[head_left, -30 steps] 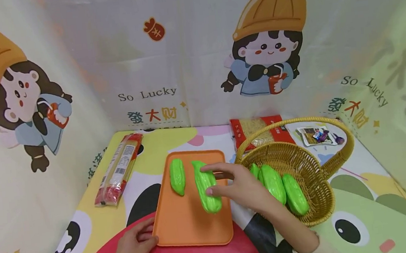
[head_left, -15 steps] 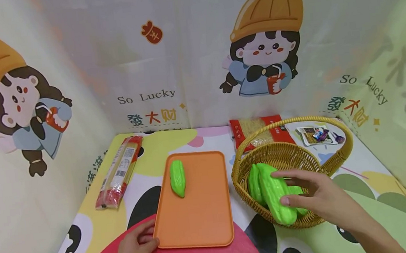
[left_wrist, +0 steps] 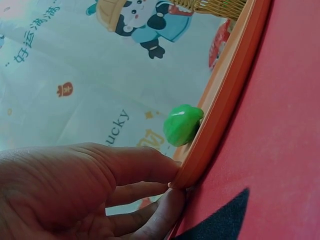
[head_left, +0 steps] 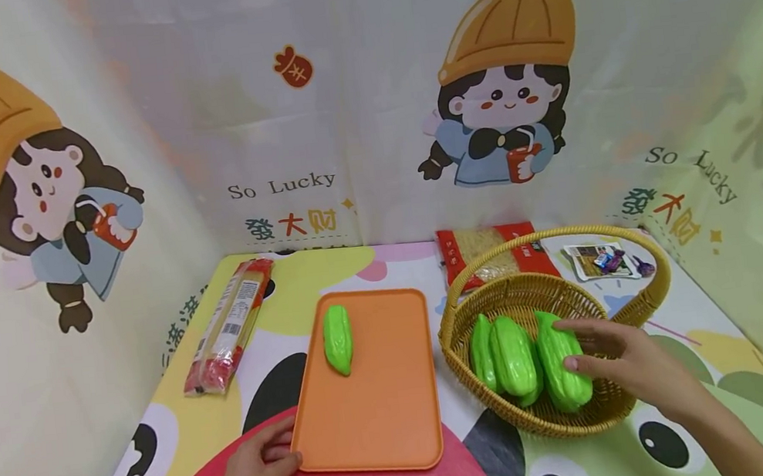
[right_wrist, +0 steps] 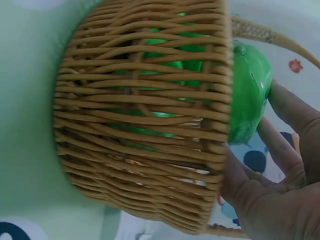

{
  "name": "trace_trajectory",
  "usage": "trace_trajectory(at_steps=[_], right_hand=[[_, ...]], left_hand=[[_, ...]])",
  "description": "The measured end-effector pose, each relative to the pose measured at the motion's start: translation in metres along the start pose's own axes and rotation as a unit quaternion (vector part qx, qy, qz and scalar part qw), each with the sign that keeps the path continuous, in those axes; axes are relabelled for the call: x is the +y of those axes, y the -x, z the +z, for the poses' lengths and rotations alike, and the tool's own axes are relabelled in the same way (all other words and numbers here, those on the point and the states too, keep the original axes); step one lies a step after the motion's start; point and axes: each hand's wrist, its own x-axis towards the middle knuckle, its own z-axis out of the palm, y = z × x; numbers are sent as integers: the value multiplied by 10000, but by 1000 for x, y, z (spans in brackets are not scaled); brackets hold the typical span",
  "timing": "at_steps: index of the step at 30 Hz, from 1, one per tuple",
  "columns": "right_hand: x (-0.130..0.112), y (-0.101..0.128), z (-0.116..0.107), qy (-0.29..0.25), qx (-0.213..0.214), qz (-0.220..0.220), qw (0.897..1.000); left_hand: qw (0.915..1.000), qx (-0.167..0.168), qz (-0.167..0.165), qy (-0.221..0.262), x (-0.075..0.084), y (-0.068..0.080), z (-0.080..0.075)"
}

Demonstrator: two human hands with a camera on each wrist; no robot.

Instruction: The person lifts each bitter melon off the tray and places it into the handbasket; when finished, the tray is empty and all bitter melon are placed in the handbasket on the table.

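Note:
My right hand [head_left: 635, 362] holds a bright green, ridged bitter melon [head_left: 562, 362] at the basket's right side. The right wrist view shows this bitter melon [right_wrist: 248, 92] standing above the rim, fingers against it. Inside the wicker basket [head_left: 548, 430] lie several more green bitter melons [head_left: 513, 356]. One bitter melon [head_left: 338, 339] rests on the orange tray [head_left: 373, 425], at its upper left. At the tray's lower left corner, my left hand [head_left: 252, 469] pinches the edge; the left wrist view has thumb and fingers on the rim [left_wrist: 192, 170].
A long clear packet with red ends [head_left: 230, 327] lies left of the tray. Behind the basket are a red packet [head_left: 487, 250] and a small picture card with purple-wrapped sweets [head_left: 603, 260]. The basket's tall handle [head_left: 549, 234] arches over its opening.
My right hand has carried a bitter melon from the tray rightwards into the basket, leaving one on the tray. The left hand stays at the tray's corner.

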Motion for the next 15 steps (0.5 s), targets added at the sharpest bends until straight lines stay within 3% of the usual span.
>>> trace_trajectory(at_steps=[10,15], right_hand=[[9,-11,12,-173,-82,-169,9997],[11,-13,16,-6,-17,-312,9995]], left_hand=[[10000,-27,-56,32,2,0,0],[10000,-27,-37,20,2,1,0]])
